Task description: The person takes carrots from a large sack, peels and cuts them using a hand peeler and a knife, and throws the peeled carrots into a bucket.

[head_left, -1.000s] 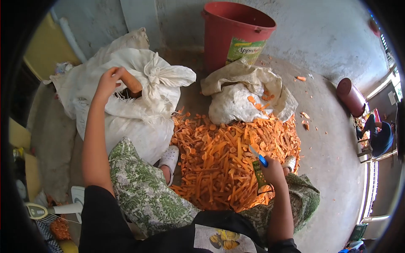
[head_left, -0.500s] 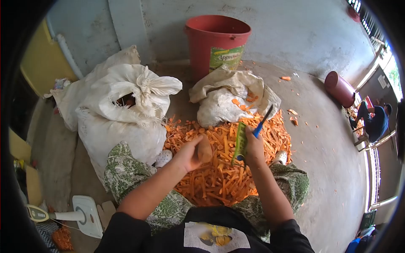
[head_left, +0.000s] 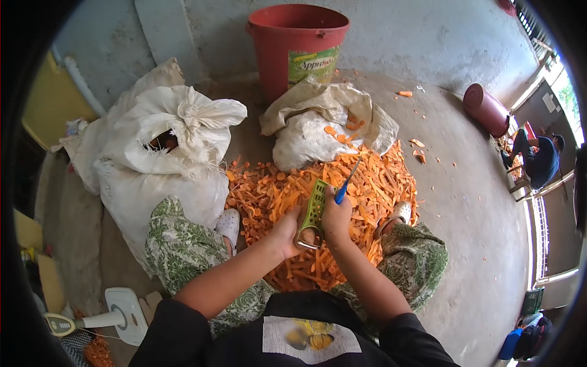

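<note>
My left hand (head_left: 286, 233) is closed round a carrot (head_left: 307, 235), mostly hidden behind a green peeler. My right hand (head_left: 336, 218) grips the green peeler (head_left: 315, 207) together with a blue-handled knife (head_left: 342, 191), its blade pointing up and away. The peeler's blade end lies over the carrot, between the two hands. Beneath them spreads a heap of cut carrot pieces (head_left: 373, 189) on the floor, between my feet.
A white sack (head_left: 165, 189) with a torn hole stands at the left. Behind the heap are a crumpled sack (head_left: 306, 137) and a red bucket (head_left: 272, 55). A dark red bin (head_left: 486, 110) lies at the right, near a seated person (head_left: 541, 162). A white scale (head_left: 125, 315) is lower left.
My left hand has brought the carrot from the white sack's opening to the middle, over the heap. My right hand has moved in beside it, and the peeler now meets the carrot.
</note>
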Demonstrator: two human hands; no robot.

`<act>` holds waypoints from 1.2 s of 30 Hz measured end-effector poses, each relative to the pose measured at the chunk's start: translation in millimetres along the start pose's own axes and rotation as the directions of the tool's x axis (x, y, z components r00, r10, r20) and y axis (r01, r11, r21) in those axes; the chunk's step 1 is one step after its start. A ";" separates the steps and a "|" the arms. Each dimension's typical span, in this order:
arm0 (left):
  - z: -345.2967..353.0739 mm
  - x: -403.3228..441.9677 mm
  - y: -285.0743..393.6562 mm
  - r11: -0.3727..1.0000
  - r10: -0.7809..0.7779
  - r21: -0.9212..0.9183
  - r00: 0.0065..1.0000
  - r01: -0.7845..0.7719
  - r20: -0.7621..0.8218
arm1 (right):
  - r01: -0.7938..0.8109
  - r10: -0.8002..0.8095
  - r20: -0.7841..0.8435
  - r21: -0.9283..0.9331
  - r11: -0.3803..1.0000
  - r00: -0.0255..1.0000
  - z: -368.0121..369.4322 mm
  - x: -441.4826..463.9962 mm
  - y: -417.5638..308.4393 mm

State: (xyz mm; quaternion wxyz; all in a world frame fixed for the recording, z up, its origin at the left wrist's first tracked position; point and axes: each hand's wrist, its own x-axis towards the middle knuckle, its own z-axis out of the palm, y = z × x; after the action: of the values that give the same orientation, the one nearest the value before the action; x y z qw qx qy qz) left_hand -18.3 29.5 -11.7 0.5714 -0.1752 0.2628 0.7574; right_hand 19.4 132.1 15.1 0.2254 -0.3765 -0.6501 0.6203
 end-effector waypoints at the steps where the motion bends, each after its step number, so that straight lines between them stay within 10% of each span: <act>1: -0.8 0.6 0.0 1.000 -0.008 0.000 0.999 0.008 0.041 | -0.005 0.005 -0.001 -0.002 1.000 1.000 -0.2 -0.4 -0.9; 6: 3.2 -1.9 -5.5 0.994 0.008 0.109 0.999 -0.004 -0.035 | 0.112 -0.116 -0.022 -0.134 0.985 0.993 -1.8 3.9 1.4; 8: -7.4 -3.3 -11.2 0.897 -0.162 0.411 0.986 0.164 -0.038 | 0.004 -0.021 -0.189 -0.090 0.996 0.982 -12.1 49.8 34.8; 11: 5.3 -19.9 -10.4 0.923 -0.187 0.345 0.982 0.170 0.018 | 0.070 -0.185 -0.431 -0.268 0.961 0.883 -46.0 96.4 49.3; 13: 7.0 -16.4 -3.3 0.933 -0.181 0.326 0.982 0.152 0.058 | -0.063 0.072 -0.393 0.035 0.997 0.917 -55.3 94.5 31.6; 18: -7.6 -3.2 7.5 0.976 -0.110 0.202 0.981 0.077 0.161 | -0.105 0.102 0.029 0.102 0.989 0.994 -7.6 1.5 -20.5; 21: -6.5 -4.3 3.2 0.976 -0.100 0.204 0.989 0.076 0.110 | 0.132 -0.132 0.010 -0.066 0.989 0.991 2.2 -12.7 -8.5; 25: 0.2 -23.4 -4.5 0.854 -0.191 0.476 0.978 0.209 -0.087 | 0.056 -0.072 -0.166 -0.099 0.993 0.983 -11.4 27.6 -3.6; 29: 14.9 -26.7 -0.2 0.915 -0.136 0.380 0.990 0.134 -0.020 | -0.012 -0.001 -0.340 -0.038 0.999 0.940 -44.3 76.6 26.2; 36: -8.9 -12.0 3.7 0.970 -0.166 0.197 0.981 0.145 0.097 | 0.054 -0.053 -0.009 0.156 0.986 0.999 2.7 -12.4 -8.0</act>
State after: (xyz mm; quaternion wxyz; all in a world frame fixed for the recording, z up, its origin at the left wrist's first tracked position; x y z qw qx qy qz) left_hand -18.8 14.1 -11.3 0.6570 -0.0972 0.2864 0.6905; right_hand 23.3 121.2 24.8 0.2723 -0.3415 -0.6088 0.6622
